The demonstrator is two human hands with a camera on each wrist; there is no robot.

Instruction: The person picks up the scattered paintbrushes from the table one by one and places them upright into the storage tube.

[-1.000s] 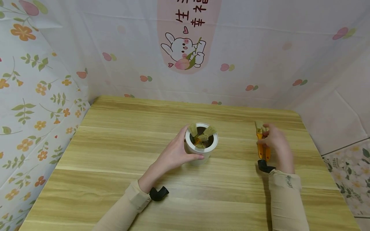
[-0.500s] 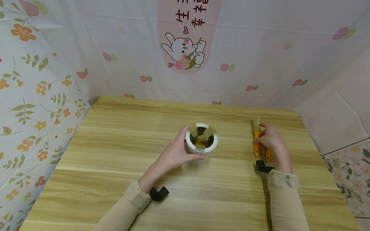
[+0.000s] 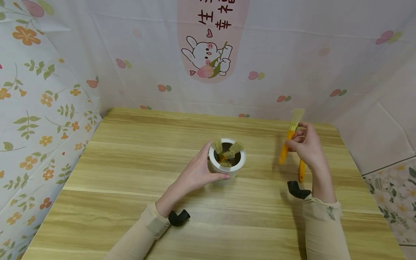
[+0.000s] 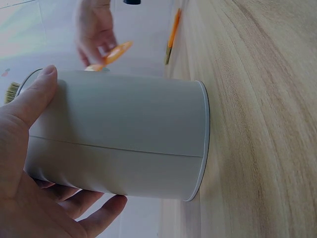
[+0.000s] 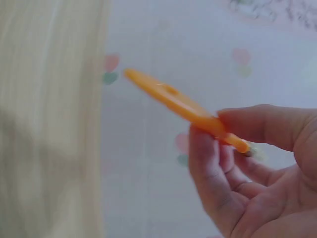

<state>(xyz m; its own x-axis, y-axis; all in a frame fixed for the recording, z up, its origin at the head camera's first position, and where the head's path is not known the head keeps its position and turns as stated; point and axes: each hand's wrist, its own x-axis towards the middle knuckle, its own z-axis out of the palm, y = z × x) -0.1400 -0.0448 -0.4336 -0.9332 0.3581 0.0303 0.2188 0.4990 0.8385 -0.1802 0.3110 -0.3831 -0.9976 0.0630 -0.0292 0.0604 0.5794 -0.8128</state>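
Observation:
My left hand (image 3: 199,171) grips a pale cylindrical container (image 4: 124,134) standing upright mid-table, thumb on one side and fingers round the other. Several paintbrushes stand in it bristles up, with a brush head (image 3: 235,147) poking above the white rim; their handles are mostly hidden. Off to the right, my right hand (image 3: 308,148) pinches a flat paintbrush (image 3: 284,153) by its orange handle (image 5: 168,99) between thumb and fingers. It is held above the table, bristles pointing up and away. Another orange-handled paintbrush (image 3: 302,171) lies on the table beneath that hand, partly hidden by it.
The wood-grain table (image 3: 136,162) meets a white printed cloth (image 3: 136,72) along its back edge. A flowered cloth (image 3: 42,144) hangs at the left. Black curved pieces (image 3: 178,218) sit at both wrists.
My right hand has picked up one of the two paintbrushes lying on the table and raised it upward and away. The left hand and container have stayed in place.

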